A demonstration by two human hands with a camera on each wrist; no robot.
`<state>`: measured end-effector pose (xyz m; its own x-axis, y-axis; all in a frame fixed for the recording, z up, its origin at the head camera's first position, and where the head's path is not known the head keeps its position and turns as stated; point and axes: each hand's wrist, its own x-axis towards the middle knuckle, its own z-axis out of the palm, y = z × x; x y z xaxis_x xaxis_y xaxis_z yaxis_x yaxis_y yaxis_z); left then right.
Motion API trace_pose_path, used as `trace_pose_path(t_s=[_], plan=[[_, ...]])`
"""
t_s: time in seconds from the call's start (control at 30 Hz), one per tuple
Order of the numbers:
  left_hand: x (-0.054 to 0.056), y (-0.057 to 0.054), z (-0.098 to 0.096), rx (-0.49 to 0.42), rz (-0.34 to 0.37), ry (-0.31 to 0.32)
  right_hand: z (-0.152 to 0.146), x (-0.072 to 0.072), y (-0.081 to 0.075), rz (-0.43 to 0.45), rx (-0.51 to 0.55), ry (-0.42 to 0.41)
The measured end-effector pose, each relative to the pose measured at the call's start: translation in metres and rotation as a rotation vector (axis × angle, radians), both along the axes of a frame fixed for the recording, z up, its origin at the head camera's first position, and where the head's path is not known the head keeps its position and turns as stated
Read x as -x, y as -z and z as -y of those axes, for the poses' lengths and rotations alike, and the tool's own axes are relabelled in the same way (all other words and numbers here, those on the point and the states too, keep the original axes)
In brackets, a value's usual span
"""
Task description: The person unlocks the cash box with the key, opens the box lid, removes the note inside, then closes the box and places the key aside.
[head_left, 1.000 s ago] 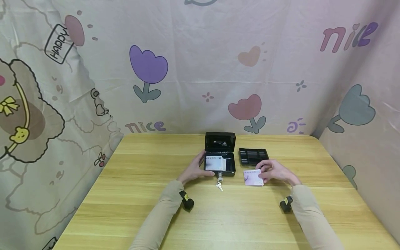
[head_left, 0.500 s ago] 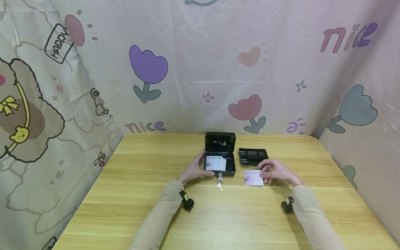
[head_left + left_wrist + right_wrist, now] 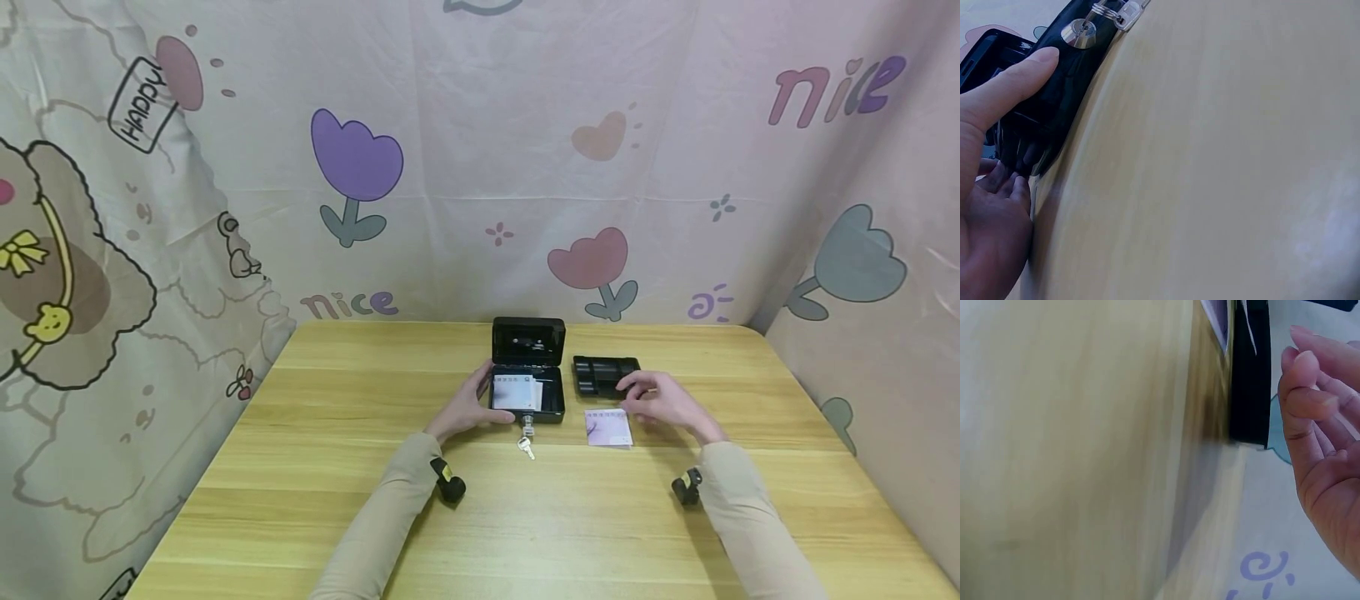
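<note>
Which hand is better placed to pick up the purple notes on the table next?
Probably the right hand: it holds nothing and is closer to the purple notes, while the left hand grips the black box.

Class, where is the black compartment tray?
In the head view, the black compartment tray lies right of the open cash box, just beyond the purple paper; the right hand is by its near right corner.

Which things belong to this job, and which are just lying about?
Likely part of the job:
box held by left hand
notes inside
purple note near right hand
tray beside box

Likely just there:
keys at the lock, untouched
printed cloth behind the table
</note>
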<state>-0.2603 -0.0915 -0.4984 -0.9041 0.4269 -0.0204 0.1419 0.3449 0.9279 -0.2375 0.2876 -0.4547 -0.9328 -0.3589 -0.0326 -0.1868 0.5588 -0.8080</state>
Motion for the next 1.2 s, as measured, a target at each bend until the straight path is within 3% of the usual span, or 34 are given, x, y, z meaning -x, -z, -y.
trace_pose_path(t_s=[0.8, 1.2], plan=[[-0.002, -0.001, -0.001, -0.036, -0.014, 0.005, 0.076, 0.016, -0.009, -0.186, 0.101, -0.122], [0.000, 0.000, 0.000, -0.022, 0.001, -0.003, 0.116, 0.030, -0.011, -0.110, 0.016, -0.183]])
